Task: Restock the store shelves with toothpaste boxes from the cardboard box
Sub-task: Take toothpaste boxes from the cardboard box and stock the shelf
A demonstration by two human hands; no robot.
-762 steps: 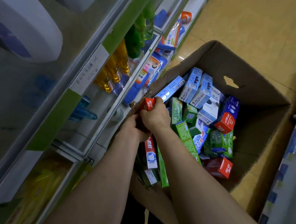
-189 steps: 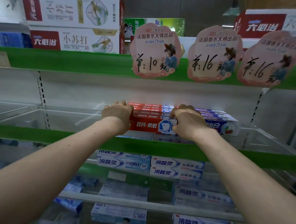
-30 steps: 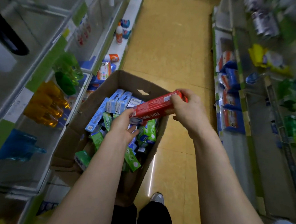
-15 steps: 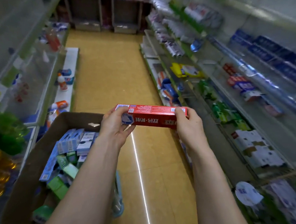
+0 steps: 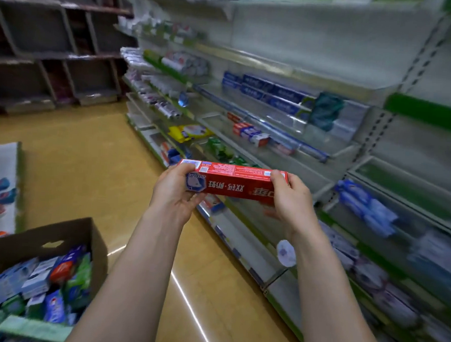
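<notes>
Head view: both hands, left hand (image 5: 175,191) and right hand (image 5: 292,201), clamp the ends of the red toothpaste box (image 5: 234,183) mid-frame, level, probably to slide onto the shelves (image 5: 286,158) at right.

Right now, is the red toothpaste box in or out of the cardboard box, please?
Out: the left hand and right hand hold the red toothpaste box above the floor, clear of the cardboard box.

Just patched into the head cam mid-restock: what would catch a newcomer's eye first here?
The red toothpaste box at the centre, held level over the aisle, the left hand gripping one end and the right hand the other, its print upside down. Next, the open cardboard box at lower left, full of mixed toothpaste boxes, and the row of blue toothpaste boxes on the store shelves at upper right.
</notes>
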